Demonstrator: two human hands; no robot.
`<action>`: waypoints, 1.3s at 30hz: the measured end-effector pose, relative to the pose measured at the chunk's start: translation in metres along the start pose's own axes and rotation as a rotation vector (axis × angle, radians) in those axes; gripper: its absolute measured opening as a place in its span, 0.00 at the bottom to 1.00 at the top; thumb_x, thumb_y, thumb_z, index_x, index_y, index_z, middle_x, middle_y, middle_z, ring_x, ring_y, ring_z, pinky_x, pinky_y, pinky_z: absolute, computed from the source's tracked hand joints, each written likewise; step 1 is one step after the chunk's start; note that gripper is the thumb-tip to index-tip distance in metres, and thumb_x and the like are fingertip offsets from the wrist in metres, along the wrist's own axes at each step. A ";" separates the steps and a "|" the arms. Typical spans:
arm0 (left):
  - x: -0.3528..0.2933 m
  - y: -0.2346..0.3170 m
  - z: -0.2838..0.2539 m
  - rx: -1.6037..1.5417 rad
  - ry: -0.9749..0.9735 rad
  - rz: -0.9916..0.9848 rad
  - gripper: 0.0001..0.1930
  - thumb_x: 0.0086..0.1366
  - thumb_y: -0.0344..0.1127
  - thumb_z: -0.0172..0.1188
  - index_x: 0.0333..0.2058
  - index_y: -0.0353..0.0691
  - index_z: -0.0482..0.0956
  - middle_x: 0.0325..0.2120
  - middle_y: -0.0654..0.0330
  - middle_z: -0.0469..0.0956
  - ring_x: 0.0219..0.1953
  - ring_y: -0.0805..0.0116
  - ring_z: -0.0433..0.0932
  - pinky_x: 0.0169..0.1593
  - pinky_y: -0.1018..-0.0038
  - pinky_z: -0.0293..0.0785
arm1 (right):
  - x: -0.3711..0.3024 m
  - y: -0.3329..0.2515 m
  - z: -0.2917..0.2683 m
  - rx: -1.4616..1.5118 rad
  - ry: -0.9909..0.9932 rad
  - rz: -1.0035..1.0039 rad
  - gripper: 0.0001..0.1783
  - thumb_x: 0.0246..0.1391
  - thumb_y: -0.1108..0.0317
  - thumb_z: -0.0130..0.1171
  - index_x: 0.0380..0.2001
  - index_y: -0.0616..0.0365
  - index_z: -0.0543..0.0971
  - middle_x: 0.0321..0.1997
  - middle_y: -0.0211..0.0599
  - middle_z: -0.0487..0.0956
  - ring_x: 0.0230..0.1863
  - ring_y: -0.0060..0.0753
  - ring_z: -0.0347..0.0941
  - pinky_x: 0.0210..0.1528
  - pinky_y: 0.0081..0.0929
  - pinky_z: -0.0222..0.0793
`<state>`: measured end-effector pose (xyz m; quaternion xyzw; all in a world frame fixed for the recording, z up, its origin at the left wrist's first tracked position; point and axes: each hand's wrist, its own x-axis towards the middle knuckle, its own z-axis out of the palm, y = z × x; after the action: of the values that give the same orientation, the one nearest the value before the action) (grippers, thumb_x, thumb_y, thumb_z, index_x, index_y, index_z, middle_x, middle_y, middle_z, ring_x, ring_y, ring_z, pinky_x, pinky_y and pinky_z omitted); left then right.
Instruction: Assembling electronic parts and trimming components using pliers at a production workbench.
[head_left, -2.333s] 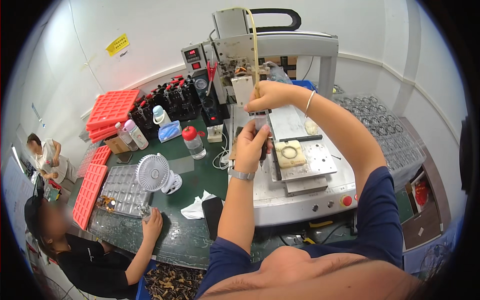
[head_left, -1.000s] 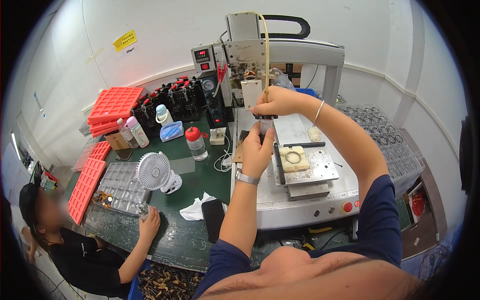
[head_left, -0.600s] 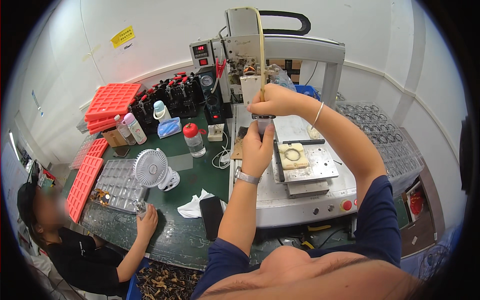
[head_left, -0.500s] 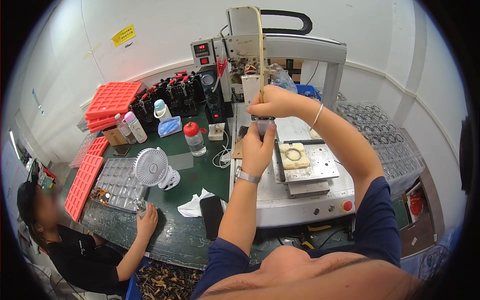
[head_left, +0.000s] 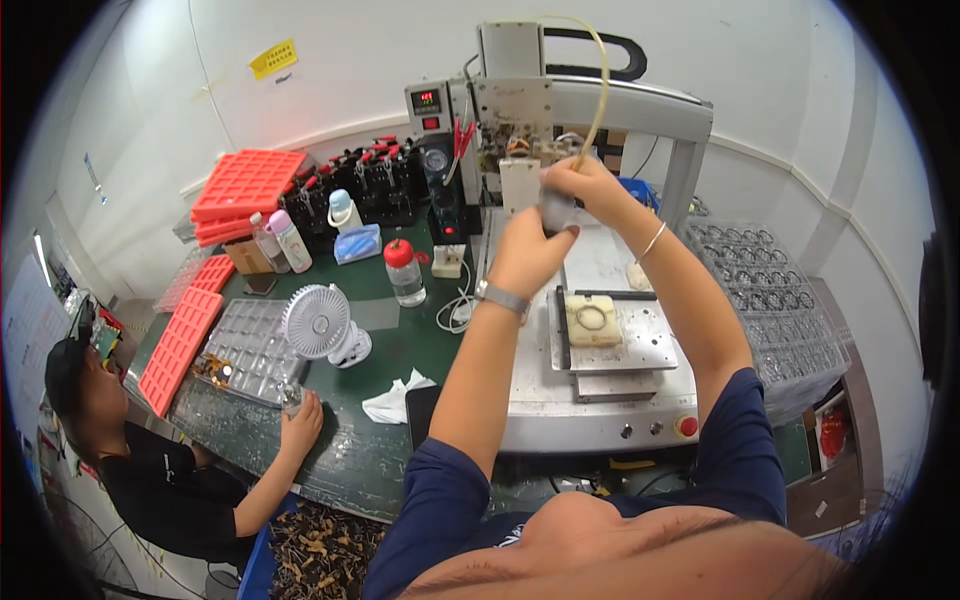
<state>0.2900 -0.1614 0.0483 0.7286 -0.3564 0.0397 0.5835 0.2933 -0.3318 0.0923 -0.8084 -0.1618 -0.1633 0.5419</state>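
Hands both raised up front of the benchtop machine (head_left: 640,93), close together over a blurry greyish tube (head_left: 557,212). Left hand (head_left: 527,250) wrapped round the tube from below, with thumb out toward the right; metal watch (head_left: 502,297) on that wrist. Right hand (head_left: 583,190) bunched up at the tube's top end, gripping the lower end of a yellowish hose (head_left: 601,90) that bows up and over toward the machine head. Too smeared to tell exactly how hose and tube meet, or whether joined at all. Thin bangle (head_left: 655,238) on the right wrist, btw.

Below and a bit right of the tube, well apart from both hands: cream block (head_left: 592,318) on a metal plate (head_left: 650,345), with a thin ring (head_left: 577,319) lying flat on top. Red button (head_left: 686,427) on the machine's front edge. Off to the right, stacked clear trays (head_left: 755,300) full of dark rings.

Over on the green table (head_left: 385,345): white fan (head_left: 317,321), red-lidded bottle (head_left: 406,275) and a crumpled white tissue (head_left: 395,400) just beside a dark phone (head_left: 421,415). At far left, a co-worker's hand (head_left: 300,425) closed on something small and clear, near a clear compartment tray (head_left: 255,345). Can't make out what exactly.
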 end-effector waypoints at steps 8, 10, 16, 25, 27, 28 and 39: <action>0.027 0.034 0.025 -0.015 0.261 0.258 0.14 0.55 0.41 0.63 0.25 0.33 0.78 0.21 0.45 0.78 0.26 0.46 0.78 0.31 0.61 0.72 | 0.000 -0.074 -0.032 -0.447 -0.025 -0.131 0.19 0.58 0.59 0.57 0.17 0.59 0.73 0.16 0.17 0.65 0.21 0.11 0.57 0.21 0.20 0.52; 0.031 0.038 0.021 -0.018 0.189 0.259 0.14 0.54 0.41 0.63 0.25 0.33 0.78 0.21 0.46 0.78 0.26 0.46 0.77 0.30 0.61 0.72 | -0.005 -0.075 -0.038 -0.387 -0.080 -0.113 0.19 0.59 0.59 0.55 0.17 0.59 0.73 0.16 0.18 0.65 0.20 0.11 0.57 0.20 0.20 0.52; 0.037 0.034 0.006 -0.077 0.100 0.243 0.14 0.53 0.40 0.63 0.26 0.32 0.78 0.20 0.46 0.77 0.24 0.47 0.77 0.29 0.62 0.71 | -0.011 -0.083 -0.012 -0.321 0.056 -0.134 0.20 0.60 0.60 0.54 0.16 0.58 0.70 0.17 0.18 0.64 0.21 0.11 0.56 0.21 0.19 0.53; 0.048 0.018 -0.005 -0.117 0.100 0.163 0.14 0.53 0.41 0.62 0.25 0.32 0.79 0.20 0.47 0.78 0.26 0.49 0.79 0.30 0.63 0.72 | 0.011 -0.072 -0.003 -0.420 0.089 -0.193 0.19 0.57 0.59 0.57 0.21 0.65 0.76 0.18 0.23 0.71 0.22 0.15 0.63 0.23 0.20 0.61; 0.045 0.022 -0.006 -0.128 0.106 0.146 0.14 0.52 0.40 0.62 0.25 0.32 0.79 0.20 0.47 0.78 0.25 0.49 0.79 0.30 0.63 0.72 | 0.011 -0.074 -0.003 -0.449 0.084 -0.208 0.19 0.57 0.59 0.56 0.21 0.65 0.76 0.16 0.24 0.71 0.20 0.16 0.62 0.22 0.21 0.60; 0.044 0.021 -0.007 -0.125 0.095 0.154 0.13 0.52 0.39 0.62 0.25 0.31 0.78 0.20 0.47 0.78 0.25 0.49 0.79 0.30 0.63 0.72 | 0.009 -0.074 -0.003 -0.476 0.077 -0.235 0.19 0.58 0.60 0.55 0.20 0.64 0.76 0.15 0.25 0.70 0.19 0.17 0.62 0.21 0.22 0.60; 0.042 0.021 -0.007 -0.064 0.073 0.139 0.12 0.51 0.38 0.62 0.25 0.31 0.79 0.22 0.44 0.78 0.28 0.45 0.78 0.34 0.61 0.73 | 0.007 -0.070 -0.003 -0.755 0.144 -0.377 0.20 0.57 0.58 0.53 0.19 0.64 0.73 0.12 0.38 0.66 0.15 0.32 0.57 0.21 0.29 0.60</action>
<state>0.3116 -0.1764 0.0876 0.6810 -0.3859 0.0952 0.6150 0.2685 -0.3082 0.1543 -0.8929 -0.1975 -0.3631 0.1785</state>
